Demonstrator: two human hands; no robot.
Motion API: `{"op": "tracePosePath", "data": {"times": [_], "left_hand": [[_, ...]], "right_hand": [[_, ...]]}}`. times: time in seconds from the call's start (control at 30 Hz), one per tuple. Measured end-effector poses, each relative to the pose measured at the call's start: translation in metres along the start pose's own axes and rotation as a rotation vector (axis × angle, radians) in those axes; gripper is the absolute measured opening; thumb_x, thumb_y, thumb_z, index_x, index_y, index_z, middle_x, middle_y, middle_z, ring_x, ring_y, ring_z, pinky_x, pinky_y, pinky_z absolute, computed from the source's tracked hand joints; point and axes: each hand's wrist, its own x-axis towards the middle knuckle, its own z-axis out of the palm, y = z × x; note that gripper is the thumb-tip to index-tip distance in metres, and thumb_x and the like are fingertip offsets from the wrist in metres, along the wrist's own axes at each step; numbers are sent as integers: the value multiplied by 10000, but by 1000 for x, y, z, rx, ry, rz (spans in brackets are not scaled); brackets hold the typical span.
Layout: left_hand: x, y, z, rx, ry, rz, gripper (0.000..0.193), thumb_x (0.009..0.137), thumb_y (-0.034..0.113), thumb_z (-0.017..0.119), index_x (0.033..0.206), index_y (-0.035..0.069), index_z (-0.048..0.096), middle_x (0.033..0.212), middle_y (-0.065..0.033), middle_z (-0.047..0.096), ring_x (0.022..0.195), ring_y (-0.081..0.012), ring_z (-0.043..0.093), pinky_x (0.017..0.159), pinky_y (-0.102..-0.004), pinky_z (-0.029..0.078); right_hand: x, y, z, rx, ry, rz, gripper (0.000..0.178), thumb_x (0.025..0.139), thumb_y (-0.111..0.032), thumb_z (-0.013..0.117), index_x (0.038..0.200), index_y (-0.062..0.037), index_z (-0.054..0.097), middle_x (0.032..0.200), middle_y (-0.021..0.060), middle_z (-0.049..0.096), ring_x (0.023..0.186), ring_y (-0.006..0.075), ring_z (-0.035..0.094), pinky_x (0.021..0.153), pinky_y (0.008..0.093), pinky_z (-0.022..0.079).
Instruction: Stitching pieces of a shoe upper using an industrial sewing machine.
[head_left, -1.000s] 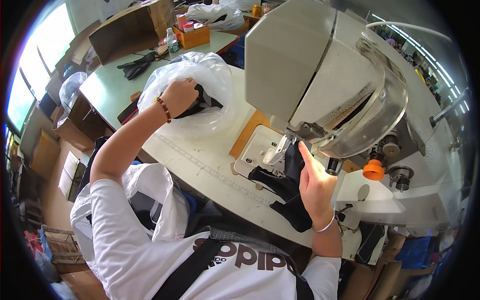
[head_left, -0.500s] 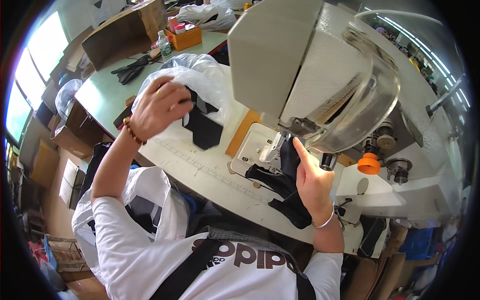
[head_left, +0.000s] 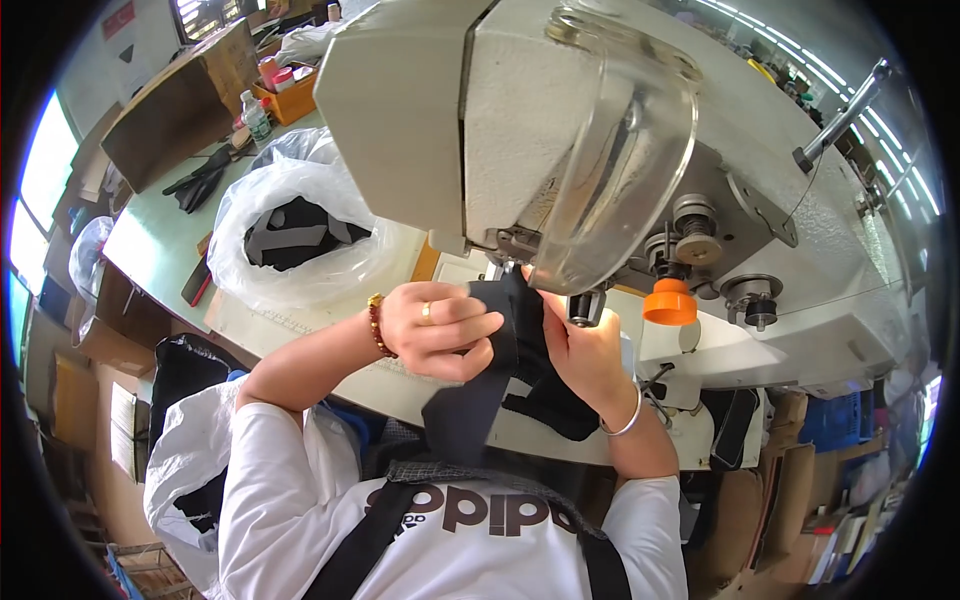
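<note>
A white sewing machine (head_left: 400,120) with a clear guard (head_left: 610,160) stands in front of me. My left hand (head_left: 440,330) is closed, pinching a flat black fabric piece (head_left: 465,405) that hangs down toward my lap. My right hand (head_left: 590,355) is closed on black fabric just below the machine head, thumb near the needle area. The needle itself is hidden by the head and hands. More black fabric pieces (head_left: 565,405) trail over the table's front edge beneath my right hand. Left of the machine, an open clear plastic bag (head_left: 225,265) holds black cut pieces (head_left: 295,235).
Orange knob (head_left: 668,303) and tension discs (head_left: 697,225) jut from the machine's right side. A bottle (head_left: 255,117), an orange box (head_left: 293,98) and a cardboard box (head_left: 180,100) stand on the far-left table. A white sack (head_left: 185,450) is at my left side.
My left hand has come from beside the plastic bag to the machine's front, bringing the black fabric piece next to my right hand. The view has shifted to the right.
</note>
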Motion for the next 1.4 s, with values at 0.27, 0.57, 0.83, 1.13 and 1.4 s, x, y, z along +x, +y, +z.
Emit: {"op": "tracePosePath", "data": {"times": [0.27,0.57,0.83,1.13,1.4], "left_hand": [[-8,-8,16,-43,-30,-125,107,820,70,712,889,84,631,1039,-120,734,925,-244,748,716,-328,654],[11,0,5,0,-207,-294,146,809,46,723,954,50,739,1016,-69,732,919,-168,758,501,-227,518],[8,0,3,-53,-131,-266,131,807,40,742,937,25,746,1015,-119,757,902,-214,777,575,-239,593],[0,6,11,25,-12,-216,86,838,38,747,922,21,742,1001,-127,770,922,-219,780,633,-264,620],[-15,14,23,39,-71,-238,131,808,31,744,939,19,755,1014,-128,767,928,-231,776,642,-254,626]], "right_hand": [[-4,5,-7,284,-99,149,250,957,92,622,1146,-27,733,1247,125,765,1092,315,740,947,383,568],[-19,4,-3,278,-153,249,217,962,35,647,1156,-35,718,1201,116,713,1031,214,680,894,346,540],[-17,2,-5,122,-336,170,259,989,-17,580,1248,-25,592,1169,93,609,1028,203,577,891,369,445],[-11,-12,-30,1,-781,337,520,1131,-54,332,1639,52,288,1667,113,390,1542,203,354,1282,340,238],[-2,-17,-33,241,-645,432,501,1109,-108,437,1584,26,351,1526,107,465,1377,195,456,1175,321,308]]}}
